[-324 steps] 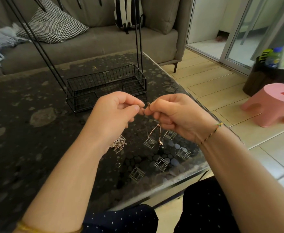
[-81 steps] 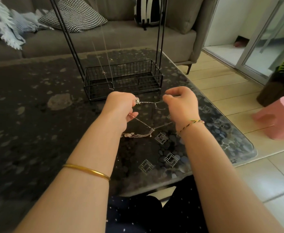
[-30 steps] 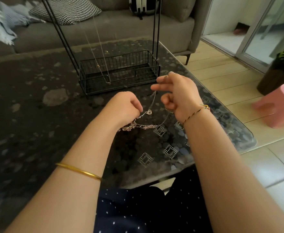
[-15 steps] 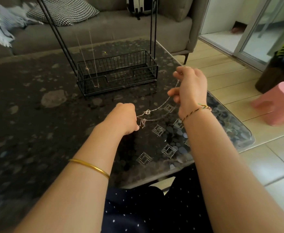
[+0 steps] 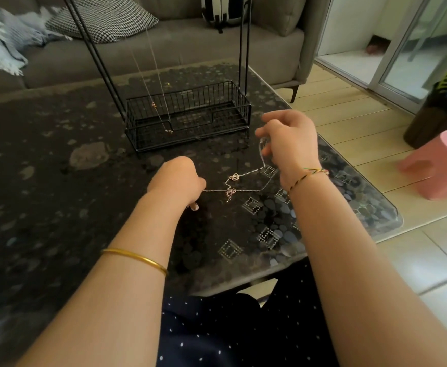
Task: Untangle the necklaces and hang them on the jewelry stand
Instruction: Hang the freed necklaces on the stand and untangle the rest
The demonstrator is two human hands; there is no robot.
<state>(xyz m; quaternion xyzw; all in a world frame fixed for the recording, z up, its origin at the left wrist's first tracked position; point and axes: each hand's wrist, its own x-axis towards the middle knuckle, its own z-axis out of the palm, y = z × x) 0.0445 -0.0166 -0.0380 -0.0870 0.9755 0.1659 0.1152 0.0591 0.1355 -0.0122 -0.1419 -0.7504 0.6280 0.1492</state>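
A thin silver necklace chain [image 5: 246,181] with a small heart pendant and a clasp stretches between my hands above the dark table. My left hand [image 5: 177,182] grips one end in a closed fist near the tabletop. My right hand [image 5: 288,139] is raised higher and pinches the other part of the chain, which loops down from its fingers. The black jewelry stand [image 5: 188,117] has a wire basket base and tall rods. Two fine necklaces [image 5: 158,107] hang on it, reaching down into the basket.
The dark speckled glass table [image 5: 58,181] ends at a rounded corner on the right. A grey sofa [image 5: 164,49] with cushions stands behind it. A pink stool [image 5: 439,162] sits on the floor to the right.
My right hand has lowered a little and moved right, loosening the chain into a loop. My left hand stays low, still gripping its end. The camera view shifted slightly.
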